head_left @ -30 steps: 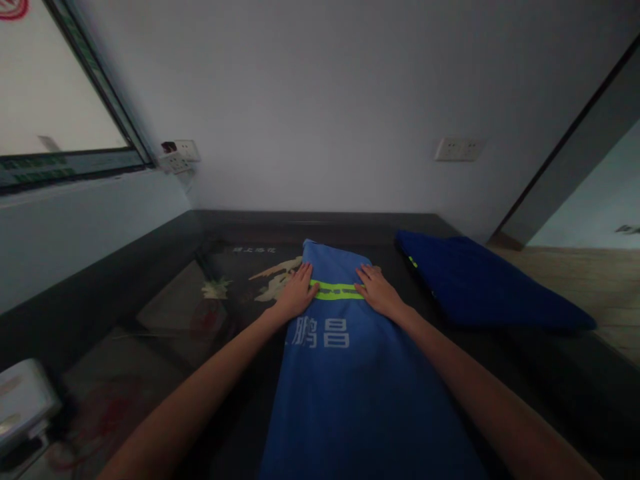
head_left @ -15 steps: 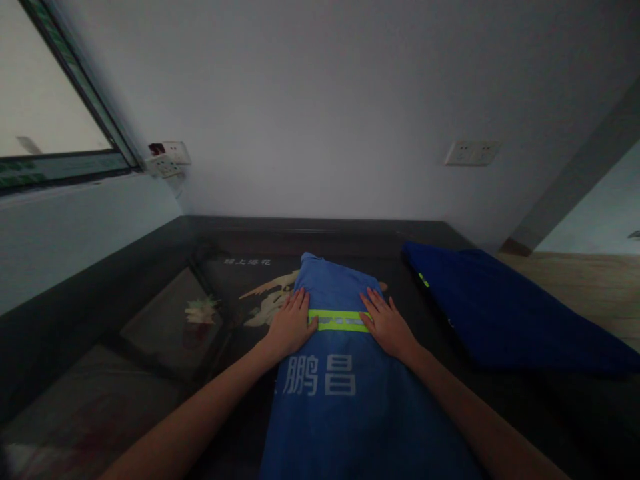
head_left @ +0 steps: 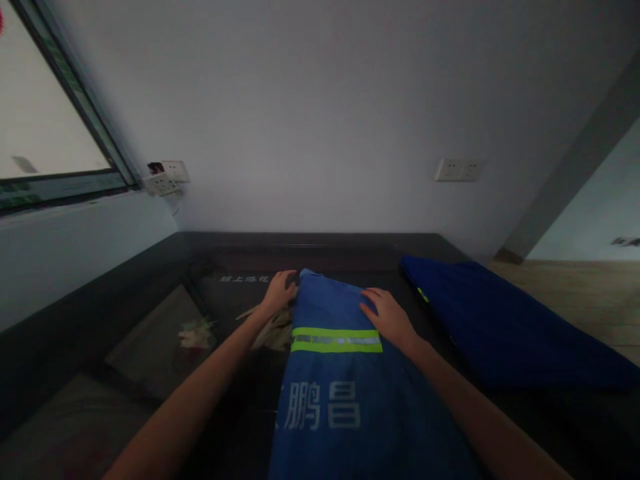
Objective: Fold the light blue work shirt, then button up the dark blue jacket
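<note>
A folded blue work garment [head_left: 330,303] lies lengthwise on the dark table, with a yellow-green reflective band [head_left: 337,341] across it and pale printed characters below the band. Beside its far left corner is my left hand [head_left: 281,291], fingers bent and thumb apart, nothing visible in it. My right hand [head_left: 393,317] rests at the far right edge of the cloth, its fingers bent and a gap showing between thumb and forefinger. The near end of the garment runs out of the bottom of the view.
A second, darker blue folded garment [head_left: 500,327] lies to the right on the glossy black table [head_left: 310,240]. The wall behind carries sockets [head_left: 459,170] on the right and more sockets [head_left: 165,179] at the left corner, below a window [head_left: 50,100].
Both hands have moved off the reflective band toward the far end of the garment. The left has gone to its far left corner, and the whole band now shows. The view has tilted up slightly.
</note>
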{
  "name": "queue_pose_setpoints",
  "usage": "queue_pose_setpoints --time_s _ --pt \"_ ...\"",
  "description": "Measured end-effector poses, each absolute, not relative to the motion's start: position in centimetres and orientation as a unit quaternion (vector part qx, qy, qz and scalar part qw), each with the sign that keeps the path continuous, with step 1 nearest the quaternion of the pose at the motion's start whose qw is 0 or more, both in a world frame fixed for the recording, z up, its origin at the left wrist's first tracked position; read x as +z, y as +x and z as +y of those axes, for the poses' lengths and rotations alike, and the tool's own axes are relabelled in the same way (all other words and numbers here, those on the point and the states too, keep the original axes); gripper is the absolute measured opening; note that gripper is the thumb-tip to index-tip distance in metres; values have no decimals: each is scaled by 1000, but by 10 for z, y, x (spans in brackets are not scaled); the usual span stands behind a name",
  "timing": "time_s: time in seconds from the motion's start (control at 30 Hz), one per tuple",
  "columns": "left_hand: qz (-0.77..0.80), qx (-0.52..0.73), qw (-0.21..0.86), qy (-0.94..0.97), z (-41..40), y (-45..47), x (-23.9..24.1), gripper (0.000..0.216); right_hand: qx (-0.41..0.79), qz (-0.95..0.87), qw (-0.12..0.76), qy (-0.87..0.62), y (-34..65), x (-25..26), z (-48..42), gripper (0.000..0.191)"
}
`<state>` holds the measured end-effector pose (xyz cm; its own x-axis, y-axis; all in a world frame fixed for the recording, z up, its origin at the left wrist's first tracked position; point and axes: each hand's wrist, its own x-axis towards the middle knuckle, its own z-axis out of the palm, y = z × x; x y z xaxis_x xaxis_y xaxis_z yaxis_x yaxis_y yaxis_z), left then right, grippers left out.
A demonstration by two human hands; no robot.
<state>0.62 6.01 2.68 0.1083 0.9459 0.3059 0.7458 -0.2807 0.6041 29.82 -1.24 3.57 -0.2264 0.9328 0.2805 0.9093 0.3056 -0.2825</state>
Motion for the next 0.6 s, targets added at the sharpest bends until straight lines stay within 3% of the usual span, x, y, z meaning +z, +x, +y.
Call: queue_pose_setpoints --time_s 0.27,0.6 --pt "509 247 310 764 147 5 29 31 -29 -708 167 -685 303 10 32 32" --pt "379 232 392 806 167 14 40 31 8 -694 245 -677 306 -11 33 19"
